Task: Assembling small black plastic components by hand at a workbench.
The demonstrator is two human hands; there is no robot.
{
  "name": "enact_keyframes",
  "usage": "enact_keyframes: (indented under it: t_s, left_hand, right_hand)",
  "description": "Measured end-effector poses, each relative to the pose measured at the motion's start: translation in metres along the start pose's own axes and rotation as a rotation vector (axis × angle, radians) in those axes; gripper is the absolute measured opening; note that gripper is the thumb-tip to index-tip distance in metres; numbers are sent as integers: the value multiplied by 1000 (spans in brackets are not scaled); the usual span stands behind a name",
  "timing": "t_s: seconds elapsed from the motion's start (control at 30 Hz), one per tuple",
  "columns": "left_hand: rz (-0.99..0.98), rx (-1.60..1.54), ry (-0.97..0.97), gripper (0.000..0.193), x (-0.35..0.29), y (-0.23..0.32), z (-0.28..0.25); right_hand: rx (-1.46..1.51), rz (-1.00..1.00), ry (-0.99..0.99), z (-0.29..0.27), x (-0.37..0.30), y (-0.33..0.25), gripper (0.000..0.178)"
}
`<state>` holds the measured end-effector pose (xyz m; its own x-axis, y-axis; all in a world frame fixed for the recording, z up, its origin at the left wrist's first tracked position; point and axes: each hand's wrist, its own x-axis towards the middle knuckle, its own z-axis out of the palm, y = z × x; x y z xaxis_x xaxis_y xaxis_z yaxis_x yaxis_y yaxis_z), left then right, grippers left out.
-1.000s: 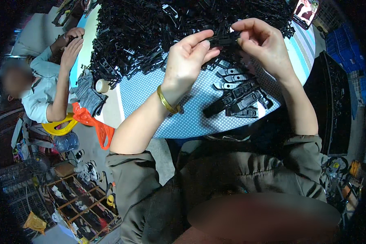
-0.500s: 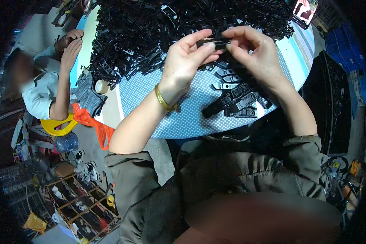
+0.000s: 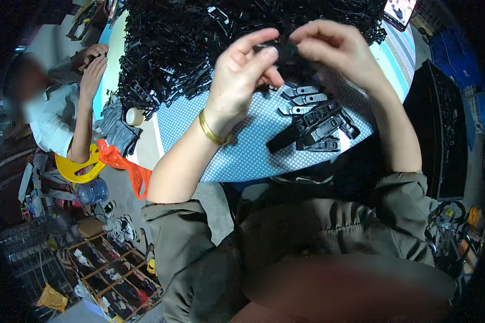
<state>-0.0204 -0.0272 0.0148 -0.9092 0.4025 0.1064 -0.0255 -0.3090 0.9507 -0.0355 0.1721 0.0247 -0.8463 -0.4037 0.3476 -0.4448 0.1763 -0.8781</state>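
**2 bare hands raised over a heap of black parts; smaller group on dotted cloth**

Head view. Left hand (image 3: 242,64): palm partly turned up, forefinger stretched out and apart from the thumb, the other fingers curled below. Gold bracelet (image 3: 210,129) on that wrist.

Right hand (image 3: 331,51): across from the left, back of the hand up, fingers bent, thumb and forefinger tips near each other, slightly blurred. Cannot tell whether these tips pinch a part; the space between the 2 hands is dark and merges with the heap behind.

Parts: the heap of black parts (image 3: 172,48) covers the far side of the table, behind and around the fingertips. Nearer the body, below the right hand, a small group of black parts (image 3: 318,126) lies overlapping on the blue cloth with white dots (image 3: 226,159). Just beyond them, 3 parts with pale grey faces (image 3: 309,99) lie close together.

Surroundings: phone (image 3: 399,12) with lit screen at the far right of the table. On the left, a co-worker in a light shirt (image 3: 51,124) has both hands close together at the table edge. Near that arm: grey cloth (image 3: 118,126), pale cup (image 3: 134,116), orange-red plastic bag (image 3: 126,164), yellow seat (image 3: 81,169). Shoe rack (image 3: 94,281) on the floor, lower left.
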Motion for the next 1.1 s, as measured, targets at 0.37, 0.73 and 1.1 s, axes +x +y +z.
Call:
enact_keyframes:
  t_s: [0.37,0.73,1.1]
  left_hand:
    - [-46,111,26,34,2,-2,0]
    - [-136,-56,111,30,6,-8,-2]
    - [-166,-78,179,32,4,-6,3]
  right_hand:
    - [-154,155,-9,7,-6,-1,30]
    - [-899,-277,-17,-24,-6,22,22]
    - [-628,179,124,-22,-6,13,27]
